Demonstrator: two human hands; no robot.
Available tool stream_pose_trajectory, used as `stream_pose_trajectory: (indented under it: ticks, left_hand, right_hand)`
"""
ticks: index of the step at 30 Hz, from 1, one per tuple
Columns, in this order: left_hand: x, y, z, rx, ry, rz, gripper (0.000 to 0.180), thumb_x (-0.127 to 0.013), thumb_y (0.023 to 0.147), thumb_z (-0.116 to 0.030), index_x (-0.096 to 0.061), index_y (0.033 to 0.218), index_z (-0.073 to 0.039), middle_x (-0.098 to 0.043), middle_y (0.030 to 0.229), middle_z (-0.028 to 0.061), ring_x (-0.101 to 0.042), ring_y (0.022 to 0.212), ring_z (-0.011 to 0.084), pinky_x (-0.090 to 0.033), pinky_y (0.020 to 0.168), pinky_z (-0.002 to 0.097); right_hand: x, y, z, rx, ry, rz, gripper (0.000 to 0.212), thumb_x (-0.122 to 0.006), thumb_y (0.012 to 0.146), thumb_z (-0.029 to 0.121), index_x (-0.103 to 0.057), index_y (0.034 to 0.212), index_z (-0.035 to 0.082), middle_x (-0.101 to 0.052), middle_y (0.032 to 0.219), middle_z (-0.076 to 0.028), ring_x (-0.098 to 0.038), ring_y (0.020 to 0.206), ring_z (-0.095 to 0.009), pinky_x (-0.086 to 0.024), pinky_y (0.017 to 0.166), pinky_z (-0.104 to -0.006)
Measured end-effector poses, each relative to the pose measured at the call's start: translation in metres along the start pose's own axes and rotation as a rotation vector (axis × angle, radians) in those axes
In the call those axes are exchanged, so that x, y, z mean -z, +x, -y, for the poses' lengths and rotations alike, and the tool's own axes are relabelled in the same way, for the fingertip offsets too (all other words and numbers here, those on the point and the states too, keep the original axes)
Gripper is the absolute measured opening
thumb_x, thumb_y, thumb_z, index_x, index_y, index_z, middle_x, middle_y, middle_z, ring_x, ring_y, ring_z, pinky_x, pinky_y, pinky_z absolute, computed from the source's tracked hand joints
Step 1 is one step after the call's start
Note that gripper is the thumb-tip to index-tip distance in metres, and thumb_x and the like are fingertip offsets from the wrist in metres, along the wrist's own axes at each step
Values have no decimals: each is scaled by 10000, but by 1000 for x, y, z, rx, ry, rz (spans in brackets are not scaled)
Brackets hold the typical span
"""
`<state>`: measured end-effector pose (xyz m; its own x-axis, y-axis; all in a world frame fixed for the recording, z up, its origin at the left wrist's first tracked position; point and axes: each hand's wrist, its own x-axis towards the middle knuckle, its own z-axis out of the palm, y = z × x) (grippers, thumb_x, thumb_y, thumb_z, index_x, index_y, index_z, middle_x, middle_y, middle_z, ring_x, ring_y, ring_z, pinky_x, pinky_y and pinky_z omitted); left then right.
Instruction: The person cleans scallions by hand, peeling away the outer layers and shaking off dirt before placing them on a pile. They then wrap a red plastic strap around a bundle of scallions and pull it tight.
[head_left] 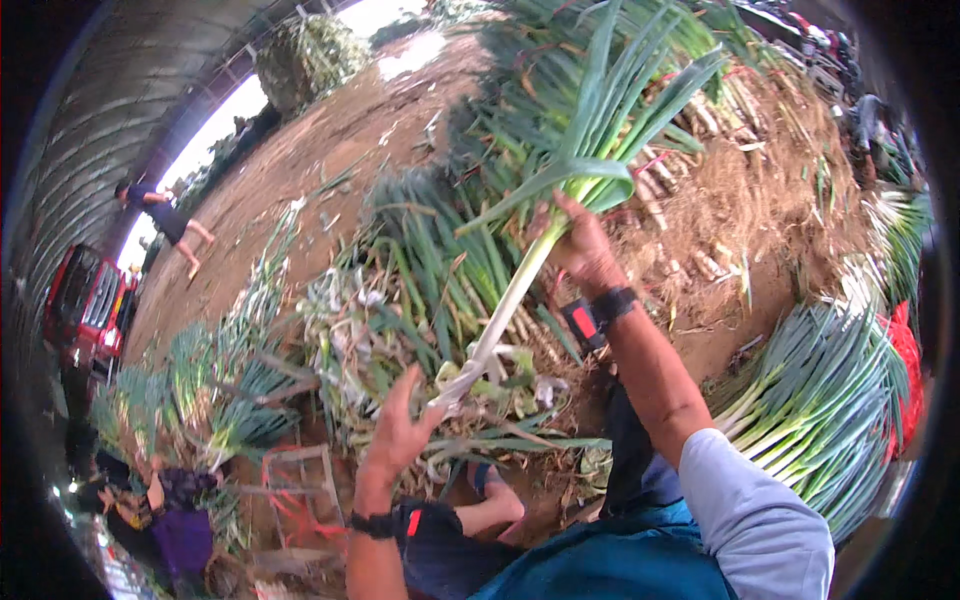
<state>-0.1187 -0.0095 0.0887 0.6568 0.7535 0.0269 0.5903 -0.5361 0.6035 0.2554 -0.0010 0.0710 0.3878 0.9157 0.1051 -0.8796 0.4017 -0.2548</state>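
Observation:
My right hand [580,240] is closed around a long green onion [520,280], gripping it where the white stalk turns into green leaves. The leaves fan out above the fist, and the stalk slants down to the left. At its lower end, pale loose skin hangs near my left hand [400,430]. That hand is open, its thumb and fingers apart beside the stalk's end; I cannot tell whether they touch it. Below the stalk lies a heap of peeled leaves and skins [360,340].
Piled green onions [440,250] cover the ground ahead. A trimmed stack [800,410] lies at right beside a red bag [903,370]. At left are more onions [200,390], a small metal-framed stool [300,490], a crouching person [170,510], a walking person [170,220] and a red vehicle [88,305].

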Motion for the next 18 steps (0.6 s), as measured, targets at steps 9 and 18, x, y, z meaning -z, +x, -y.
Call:
stream_pose_trajectory:
  ticks: [9, 18]
  left_hand:
    - [-79, 94, -46, -163, -226, 0, 457, -687, 850, -188, -504, 1171, 82, -620, 938, 140, -598, 832, 204, -496, 763, 357]
    - [-65, 78, -33, 2, -775, 620, 482, -673, 860, -313, -567, 1217, -6, -601, 1010, -6, -526, 908, 90, -444, 805, 248]
  right_hand:
    - [-34, -40, -65, 136, -527, -96, 260, -639, 921, 240, -521, 1072, 65, -551, 787, -36, -523, 592, -153, -463, 522, -310]
    - [-11, -1, 15, 179, -328, -213, 182, -631, 934, 204, -523, 902, 62, -452, 681, 5, -420, 500, -106, -403, 445, -272]
